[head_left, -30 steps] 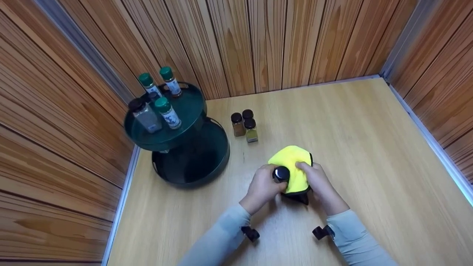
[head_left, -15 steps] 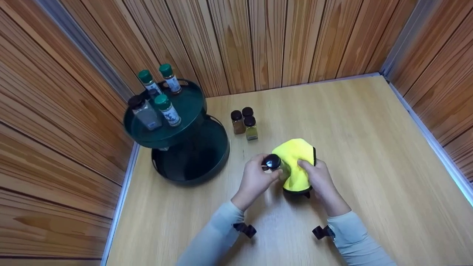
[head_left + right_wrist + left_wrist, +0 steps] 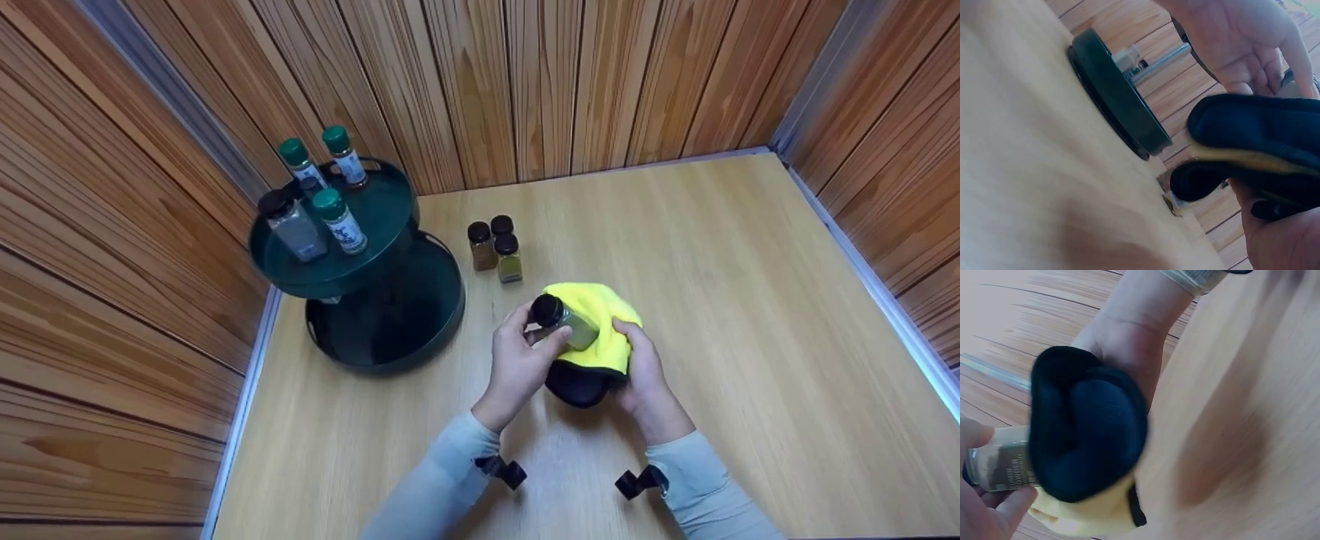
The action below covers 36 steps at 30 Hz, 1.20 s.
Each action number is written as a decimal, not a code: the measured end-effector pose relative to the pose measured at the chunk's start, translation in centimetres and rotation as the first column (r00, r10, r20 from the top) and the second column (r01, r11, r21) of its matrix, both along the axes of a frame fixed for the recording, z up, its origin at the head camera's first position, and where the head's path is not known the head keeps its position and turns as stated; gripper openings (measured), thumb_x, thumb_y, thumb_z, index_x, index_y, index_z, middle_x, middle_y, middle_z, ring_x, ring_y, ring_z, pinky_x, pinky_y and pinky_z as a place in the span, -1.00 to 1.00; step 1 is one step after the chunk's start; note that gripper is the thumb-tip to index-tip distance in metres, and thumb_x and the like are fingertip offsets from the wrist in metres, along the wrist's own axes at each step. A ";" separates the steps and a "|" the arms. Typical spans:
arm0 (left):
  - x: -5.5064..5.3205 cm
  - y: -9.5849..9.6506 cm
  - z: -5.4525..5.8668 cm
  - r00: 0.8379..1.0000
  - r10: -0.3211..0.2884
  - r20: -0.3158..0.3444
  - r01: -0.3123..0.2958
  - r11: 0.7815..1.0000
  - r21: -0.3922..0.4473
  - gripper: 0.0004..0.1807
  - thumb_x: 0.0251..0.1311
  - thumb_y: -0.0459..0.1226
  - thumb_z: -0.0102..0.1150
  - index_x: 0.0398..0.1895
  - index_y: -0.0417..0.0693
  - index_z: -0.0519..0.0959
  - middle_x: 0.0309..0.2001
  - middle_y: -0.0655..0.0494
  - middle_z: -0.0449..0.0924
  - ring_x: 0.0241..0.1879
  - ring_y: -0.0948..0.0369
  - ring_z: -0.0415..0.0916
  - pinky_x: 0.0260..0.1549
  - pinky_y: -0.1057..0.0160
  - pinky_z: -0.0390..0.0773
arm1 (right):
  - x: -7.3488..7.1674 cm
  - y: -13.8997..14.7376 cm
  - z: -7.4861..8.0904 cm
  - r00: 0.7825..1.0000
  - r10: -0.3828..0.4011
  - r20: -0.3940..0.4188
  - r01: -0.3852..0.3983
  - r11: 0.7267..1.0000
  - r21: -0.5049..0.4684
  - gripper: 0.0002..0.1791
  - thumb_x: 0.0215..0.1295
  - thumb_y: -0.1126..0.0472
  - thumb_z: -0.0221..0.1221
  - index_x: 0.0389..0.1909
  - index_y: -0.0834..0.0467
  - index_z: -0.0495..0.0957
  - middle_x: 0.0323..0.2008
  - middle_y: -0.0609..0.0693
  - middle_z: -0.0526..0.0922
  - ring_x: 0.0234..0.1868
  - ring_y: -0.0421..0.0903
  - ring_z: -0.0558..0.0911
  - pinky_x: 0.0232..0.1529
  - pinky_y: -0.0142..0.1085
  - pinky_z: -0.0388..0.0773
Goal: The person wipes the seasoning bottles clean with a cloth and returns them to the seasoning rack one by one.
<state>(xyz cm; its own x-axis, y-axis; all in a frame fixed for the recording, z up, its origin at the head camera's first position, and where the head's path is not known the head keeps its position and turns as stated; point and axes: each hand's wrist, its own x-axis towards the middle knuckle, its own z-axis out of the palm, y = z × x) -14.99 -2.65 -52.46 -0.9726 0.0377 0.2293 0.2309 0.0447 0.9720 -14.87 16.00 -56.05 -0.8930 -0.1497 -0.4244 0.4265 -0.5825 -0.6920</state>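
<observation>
My left hand [image 3: 517, 360] grips a small clear spice jar [image 3: 579, 330] near its black lid, tilted with the base toward the right. In the left wrist view the jar [image 3: 1002, 461] shows a printed label and pale contents. My right hand [image 3: 646, 375] holds a yellow cloth [image 3: 611, 307] with a black edge and dark underside, thumb on top. The cloth wraps under and around the jar's base. In the right wrist view, folds of the dark cloth [image 3: 1258, 124] hide most of the jar and the fingers beneath.
A two-tier dark green turntable rack [image 3: 442, 300] stands at the left. Its upper tier bears several jars, among them a green-capped jar [image 3: 341, 221] and a larger dark-capped jar [image 3: 292, 225]. Three black-lidded spice jars [image 3: 508, 259] cluster right of the rack. Wood-panelled walls [image 3: 540, 90] enclose the table.
The jar has come up and left in my left hand and now tilts so its side shows. The cloth has shifted under its base, with more of the dark underside turned up front.
</observation>
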 end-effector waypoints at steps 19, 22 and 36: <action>0.0 -0.5 -0.3 0.993 0.054 -0.107 -0.070 0.985 -0.155 -0.56 0.08 -0.38 0.51 0.06 -0.08 0.62 -0.07 0.11 0.58 -0.01 0.26 0.61 0.00 0.32 0.65 | 0.2 0.4 0.1 0.986 -0.162 0.048 0.167 0.979 -0.117 -0.64 0.57 -0.01 -0.14 0.23 0.04 0.28 -0.01 -0.09 0.60 0.00 -0.14 0.61 0.07 -0.22 0.58; 0.6 0.0 0.0 0.992 0.055 -0.109 -0.069 0.989 -0.129 -0.55 0.07 -0.36 0.53 0.06 -0.05 0.63 -0.07 0.15 0.59 0.00 0.27 0.60 -0.01 0.31 0.66 | -0.1 0.3 0.0 0.988 -0.149 0.026 0.151 0.975 -0.160 -0.60 0.57 -0.03 -0.17 0.27 0.05 0.28 0.04 -0.08 0.61 0.07 -0.13 0.61 0.16 -0.20 0.56; 0.5 0.1 -0.3 0.984 0.110 -0.143 -0.125 0.987 -0.105 -0.52 0.09 -0.38 0.51 0.11 -0.07 0.62 -0.07 0.14 0.59 0.00 0.25 0.62 0.03 0.30 0.64 | -0.1 0.9 0.1 1.000 -0.027 0.013 0.026 0.998 0.061 -0.67 0.48 -0.02 -0.10 0.01 0.12 0.42 -0.23 -0.07 0.70 -0.20 -0.12 0.68 -0.13 -0.26 0.63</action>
<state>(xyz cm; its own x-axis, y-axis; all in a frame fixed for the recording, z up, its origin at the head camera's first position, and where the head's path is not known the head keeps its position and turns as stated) -14.52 -2.56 -52.73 -0.9316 -0.0417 0.3610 0.3476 0.1869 0.9188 -14.99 16.90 -55.97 -0.8903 -0.0996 -0.4444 0.4213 -0.5505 -0.7207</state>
